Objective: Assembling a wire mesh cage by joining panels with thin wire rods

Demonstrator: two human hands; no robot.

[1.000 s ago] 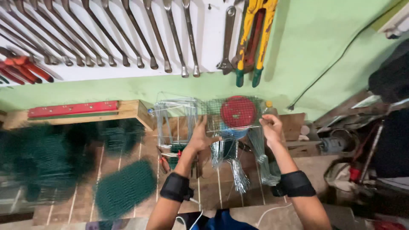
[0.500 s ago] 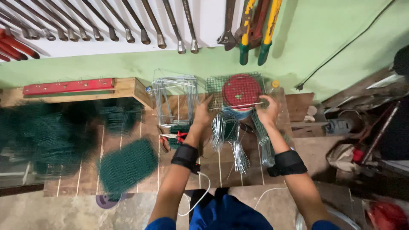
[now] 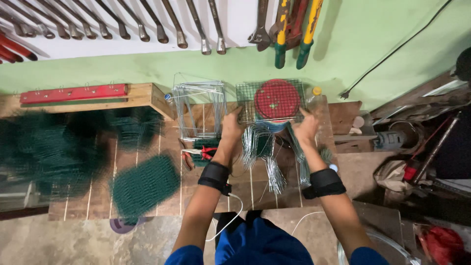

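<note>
Both hands are on a wire grid (image 3: pixel 255 100) in the upper middle of the frame: the left hand (image 3: pixel 231 128) closes its grip on the grid's lower left corner, the right hand (image 3: pixel 307 128) on its lower right corner, with a red disc (image 3: pixel 277 99) seen at the grid's centre. Judging by the layout, the grid panel looks formed, while loose wire pieces (image 3: pixel 267 157) lie unused on the worktop (image 3: pixel 147 95) just below. A wire frame (image 3: pixel 198 110) stands left of the grid, and green mesh (image 3: pixel 144 185) lies untouched at lower left.
</note>
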